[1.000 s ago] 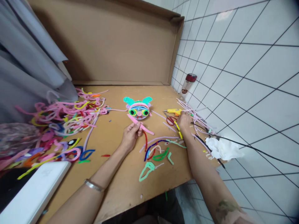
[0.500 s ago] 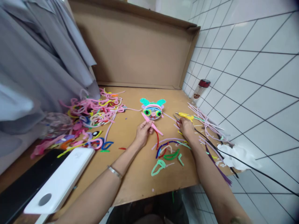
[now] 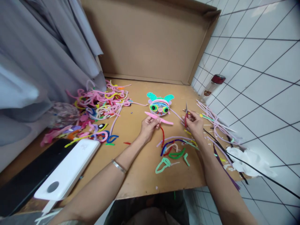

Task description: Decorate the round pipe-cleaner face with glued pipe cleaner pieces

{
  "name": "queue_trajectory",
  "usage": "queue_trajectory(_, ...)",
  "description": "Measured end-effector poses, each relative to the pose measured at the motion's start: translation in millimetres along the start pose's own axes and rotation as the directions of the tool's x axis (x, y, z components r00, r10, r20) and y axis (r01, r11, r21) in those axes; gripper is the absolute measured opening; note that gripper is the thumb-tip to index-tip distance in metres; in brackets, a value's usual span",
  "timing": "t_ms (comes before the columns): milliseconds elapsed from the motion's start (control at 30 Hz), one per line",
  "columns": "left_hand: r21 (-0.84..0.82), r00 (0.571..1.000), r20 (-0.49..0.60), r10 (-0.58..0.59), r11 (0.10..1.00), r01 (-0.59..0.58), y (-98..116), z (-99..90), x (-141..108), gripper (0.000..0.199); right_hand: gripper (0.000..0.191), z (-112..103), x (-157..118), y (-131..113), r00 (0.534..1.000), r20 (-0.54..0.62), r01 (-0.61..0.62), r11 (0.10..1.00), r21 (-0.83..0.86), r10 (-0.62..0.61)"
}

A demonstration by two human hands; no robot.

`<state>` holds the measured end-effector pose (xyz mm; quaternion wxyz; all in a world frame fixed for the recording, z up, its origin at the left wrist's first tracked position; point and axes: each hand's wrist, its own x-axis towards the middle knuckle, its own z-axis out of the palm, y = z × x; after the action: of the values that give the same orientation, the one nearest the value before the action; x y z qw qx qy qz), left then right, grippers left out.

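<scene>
My left hand [image 3: 150, 126] is closed on a flat pink pipe-cleaner strip [image 3: 167, 122], pinched near its middle so that both ends stick out. In my right hand [image 3: 195, 121] are small scissors [image 3: 186, 115] with red handles, their blades pointing away from me. Just beyond my left hand sits a round pipe-cleaner animal head [image 3: 160, 104], with turquoise ears, black eyes ringed in green and yellow, and a pink nose. A red pipe-cleaner piece [image 3: 162, 136] lies below the pink strip. The yellow glue gun [image 3: 201, 115] is mostly hidden behind my right hand.
A tangled heap of pipe cleaners [image 3: 103, 103] lies at the left, above a white power bank [image 3: 70, 168]. Cut pieces, including a green one [image 3: 177, 154], lie near me. Right stand a red-capped jar [image 3: 212, 86] and white tissue [image 3: 248, 161]. A cardboard panel [image 3: 150, 40] closes the back.
My right hand has lifted the scissors from beside the glue gun, and their blades now point upward. The pink strip has turned closer to level in my left hand. The view has shifted slightly.
</scene>
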<state>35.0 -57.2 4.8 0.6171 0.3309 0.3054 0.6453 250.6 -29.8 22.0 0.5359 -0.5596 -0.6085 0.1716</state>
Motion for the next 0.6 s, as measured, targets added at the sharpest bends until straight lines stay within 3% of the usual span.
queue_trajectory(67, -0.026, 1.000, -0.008, -0.009, 1.000, 0.009, 2, -0.3, 1, 0.038, 0.046, 3, -9, -12, 0.994, 0.098, 0.056, 0.998, -0.037, -0.053)
queue_trajectory(133, -0.044, 1.000, -0.015, -0.025, 0.999, 0.025, 3, -0.9, 2, 0.037, 0.040, 6, -17, -23, 0.966, 0.184, 0.204, 0.971, -0.125, -0.180)
queue_trajectory(267, -0.048, 1.000, -0.029, 0.003, 0.999, -0.005, 6, -3.2, 4, 0.039, 0.040, 9, -29, -40, 0.851, 0.344, 0.505, 0.796, -0.334, -0.396)
queue_trajectory(433, -0.036, 0.997, -0.041, 0.068, 0.997, -0.070, 6, -5.8, 6, 0.042, 0.042, 11, -37, -51, 0.737, 0.495, 0.676, 0.514, -0.529, -0.460)
queue_trajectory(600, -0.027, 0.996, -0.066, 0.067, 0.997, -0.069, 7, -6.0, 5, 0.044, 0.037, 17, -42, -49, 0.679, 0.565, 0.734, 0.419, -0.534, -0.469)
